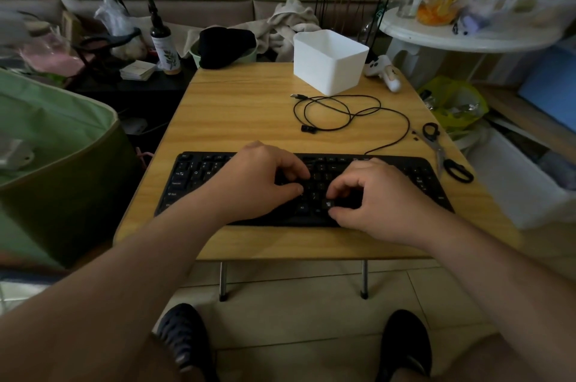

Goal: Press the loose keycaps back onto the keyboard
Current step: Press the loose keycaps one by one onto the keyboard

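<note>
Right now we pinch a black keycap point(329, 203) between the thumb and forefinger of our right hand point(378, 199), fingers curled tight round it, holding it just over the lower middle rows of the black keyboard point(193, 176). It looks tipped slightly, its pale legend facing up, and we judge it is being lined up over its socket, not yet seated; whether it already touches the stem beneath we cannot tell.

Our left hand point(260, 182) sits just beside it on the keys, fingers bent, thumb and forefinger drawn close together. Whether it holds a second cap or only steadies the board we cannot tell, since the fingertips hide what lies under them.

As for progress, most of the visible keys on the left part and along the top row appear in place. The middle of the board is covered by our hands, so any empty sockets there are hidden. No other loose caps show plainly on the wooden table point(249, 107), though a small dark bit lies near the scissors point(444, 152) at the right edge, too small to name. So we judge the job is well along but not finished.

Further out, the keyboard's cable point(343, 113) loops across the tabletop, unplugged, and a white plastic bin point(328, 62) stands behind it.
</note>
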Tool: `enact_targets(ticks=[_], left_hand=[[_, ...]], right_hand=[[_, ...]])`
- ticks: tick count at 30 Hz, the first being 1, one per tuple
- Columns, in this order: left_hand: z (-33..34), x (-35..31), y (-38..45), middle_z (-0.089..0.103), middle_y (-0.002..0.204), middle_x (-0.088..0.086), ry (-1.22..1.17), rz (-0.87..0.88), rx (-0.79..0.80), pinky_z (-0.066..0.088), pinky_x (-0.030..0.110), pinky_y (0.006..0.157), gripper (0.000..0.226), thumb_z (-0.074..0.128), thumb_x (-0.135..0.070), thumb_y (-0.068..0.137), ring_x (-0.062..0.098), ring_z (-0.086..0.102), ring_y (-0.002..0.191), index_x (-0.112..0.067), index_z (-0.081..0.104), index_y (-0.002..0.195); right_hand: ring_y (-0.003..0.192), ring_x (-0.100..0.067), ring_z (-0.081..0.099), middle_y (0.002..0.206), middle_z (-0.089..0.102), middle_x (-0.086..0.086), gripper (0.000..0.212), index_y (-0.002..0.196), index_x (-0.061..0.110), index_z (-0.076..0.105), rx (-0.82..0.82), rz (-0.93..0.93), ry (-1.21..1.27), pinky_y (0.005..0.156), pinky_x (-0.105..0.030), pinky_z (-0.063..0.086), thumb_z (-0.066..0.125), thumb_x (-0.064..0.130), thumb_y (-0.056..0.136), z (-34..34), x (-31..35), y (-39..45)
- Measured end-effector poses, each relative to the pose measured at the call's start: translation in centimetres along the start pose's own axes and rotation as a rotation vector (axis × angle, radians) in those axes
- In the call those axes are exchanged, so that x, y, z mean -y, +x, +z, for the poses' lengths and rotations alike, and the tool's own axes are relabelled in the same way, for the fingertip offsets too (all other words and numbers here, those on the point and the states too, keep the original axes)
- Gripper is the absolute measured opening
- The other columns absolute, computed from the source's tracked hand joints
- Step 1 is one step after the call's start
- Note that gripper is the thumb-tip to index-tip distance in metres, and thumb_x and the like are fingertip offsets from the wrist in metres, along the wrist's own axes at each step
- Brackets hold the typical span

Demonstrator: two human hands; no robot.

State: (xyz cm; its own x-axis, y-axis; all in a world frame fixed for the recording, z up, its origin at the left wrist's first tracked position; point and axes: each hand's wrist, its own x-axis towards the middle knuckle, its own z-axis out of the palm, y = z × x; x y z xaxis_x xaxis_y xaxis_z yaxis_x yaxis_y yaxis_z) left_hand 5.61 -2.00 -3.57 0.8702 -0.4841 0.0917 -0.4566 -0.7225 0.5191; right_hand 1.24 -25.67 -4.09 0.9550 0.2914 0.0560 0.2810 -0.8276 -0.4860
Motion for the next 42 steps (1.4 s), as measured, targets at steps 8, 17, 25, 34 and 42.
enact_targets(ticks=[8, 17, 25, 34, 42], left_hand=[[0.5, -0.9, 0.0, 0.064, 0.087, -0.025, 0.021, 0.150, -0.012, 0.024, -0.005, 0.084, 0.011, 0.080, -0.038, 0.087, -0.013, 0.045, 0.107, -0.032, 0.080, 0.097], [1.2, -1.0, 0.1, 0.065, 0.089, -0.019, 0.023, 0.118, 0.021, 0.027, 0.005, 0.086, 0.006, 0.077, -0.047, 0.085, -0.001, 0.051, 0.097, -0.043, 0.074, 0.089], [1.6, -0.6, 0.1, 0.064, 0.090, -0.019, 0.038, 0.058, 0.039, 0.045, 0.035, 0.096, 0.008, 0.075, -0.053, 0.084, 0.008, 0.049, 0.102, -0.047, 0.073, 0.088], [1.9, -0.8, -0.2, 0.064, 0.091, -0.019, 0.028, 0.045, 0.026, 0.046, 0.042, 0.099, 0.008, 0.075, -0.051, 0.085, 0.011, 0.049, 0.106, -0.045, 0.074, 0.090], [2.1, -1.1, -0.3, 0.064, 0.089, -0.018, 0.020, 0.018, 0.011, 0.047, 0.044, 0.098, 0.005, 0.073, -0.051, 0.086, 0.012, 0.049, 0.107, -0.048, 0.072, 0.089]], right_hand=[[0.110, -0.009, 0.044, 0.106, 0.057, 0.021, 0.023, 0.107, 0.045, 0.072, 0.040, 0.031, -0.015, 0.095, -0.036, 0.045, 0.078, 0.048, 0.085, 0.6, 0.6, 0.4], [0.108, -0.010, 0.052, 0.101, 0.060, 0.018, 0.013, 0.091, 0.043, 0.074, 0.030, 0.090, 0.056, 0.095, -0.038, 0.049, 0.083, 0.045, 0.081, 0.7, 0.7, 0.7], [0.108, -0.010, 0.052, 0.092, 0.063, 0.022, 0.010, 0.079, 0.045, 0.071, -0.005, 0.124, 0.085, 0.096, -0.047, 0.050, 0.079, 0.048, 0.080, 1.2, 1.2, 0.4], [0.104, -0.010, 0.051, 0.088, 0.063, 0.024, 0.009, 0.078, 0.040, 0.072, -0.016, 0.095, 0.072, 0.097, -0.050, 0.047, 0.079, 0.042, 0.083, 1.2, 1.2, 0.2], [0.102, -0.009, 0.050, 0.088, 0.061, 0.022, 0.012, 0.076, 0.044, 0.067, -0.008, 0.094, 0.044, 0.096, -0.049, 0.047, 0.076, 0.045, 0.084, 1.2, 1.1, 0.0]])
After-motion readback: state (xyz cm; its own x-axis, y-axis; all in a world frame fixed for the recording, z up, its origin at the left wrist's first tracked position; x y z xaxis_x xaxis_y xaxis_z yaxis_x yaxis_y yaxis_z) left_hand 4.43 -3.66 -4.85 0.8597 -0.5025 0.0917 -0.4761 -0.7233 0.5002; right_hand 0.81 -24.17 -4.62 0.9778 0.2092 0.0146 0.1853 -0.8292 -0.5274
